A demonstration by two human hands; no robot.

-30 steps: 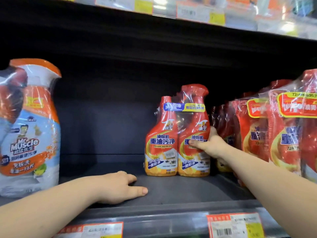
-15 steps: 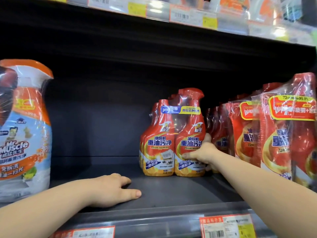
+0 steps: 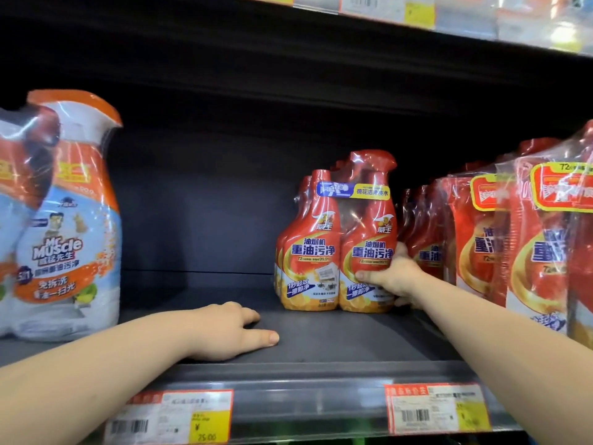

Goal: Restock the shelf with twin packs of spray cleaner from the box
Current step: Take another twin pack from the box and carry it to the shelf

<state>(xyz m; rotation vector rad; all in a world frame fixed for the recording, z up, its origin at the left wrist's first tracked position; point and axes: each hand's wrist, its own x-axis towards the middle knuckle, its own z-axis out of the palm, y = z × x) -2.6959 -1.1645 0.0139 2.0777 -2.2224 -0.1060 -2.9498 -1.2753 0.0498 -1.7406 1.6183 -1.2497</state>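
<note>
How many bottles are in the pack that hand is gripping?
2: the left bottle, and the right bottle gripped by the right hand. Another pack behind is partly hidden.

Glossy, crinkled plastic film on twin pack (image 3: 316, 252); matt, smooth dark shelf (image 3: 346, 343).

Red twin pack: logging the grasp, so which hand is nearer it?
Right. The right hand grips the red twin pack; the left hand rests on the shelf, apart.
</note>
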